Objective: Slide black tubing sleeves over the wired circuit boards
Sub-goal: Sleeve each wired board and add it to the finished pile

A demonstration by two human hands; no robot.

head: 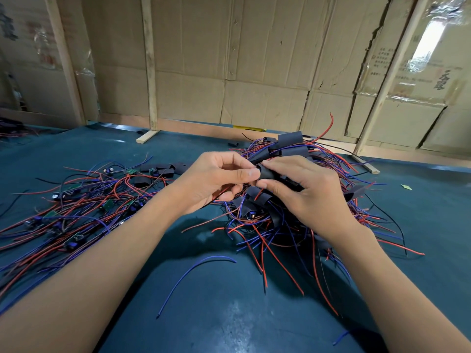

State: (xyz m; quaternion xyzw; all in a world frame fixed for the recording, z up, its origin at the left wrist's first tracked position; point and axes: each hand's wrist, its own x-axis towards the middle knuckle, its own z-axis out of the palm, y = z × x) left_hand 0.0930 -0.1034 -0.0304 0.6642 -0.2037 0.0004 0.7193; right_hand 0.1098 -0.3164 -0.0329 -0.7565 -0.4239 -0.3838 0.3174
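Observation:
My right hand (303, 189) pinches a black tubing sleeve (267, 172) between thumb and forefinger, its open end facing left. Against that opening my left hand (216, 182) closes thumb and fingers on red wires (219, 194) that run out under the palm; whatever board is at the wires' end is hidden by the fingers. Both hands hover above a heap of sleeved boards with red and blue wires (285, 220). On the left lies a spread of bare green circuit boards with wires (76, 207).
Loose black sleeves (163, 169) lie on the blue-green table mat (204, 314) behind the left pile. A single blue wire (193, 273) lies near the front. Cardboard walls with wooden posts (150, 64) close off the far edge.

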